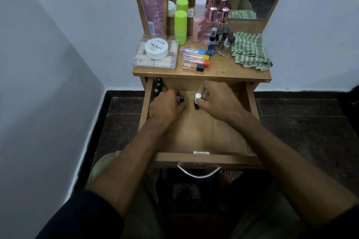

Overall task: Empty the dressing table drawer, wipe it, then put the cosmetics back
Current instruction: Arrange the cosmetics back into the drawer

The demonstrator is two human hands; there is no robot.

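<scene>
Wooden drawer — two hands inside, left hand gripping one black-capped bottle, right hand one white-capped bottle.

Soft, dim indoor light falls evenly. The drawer is sharp with faint shadows inside; below it the floor goes dark. Walls either side bend from wide-angle distortion.
</scene>
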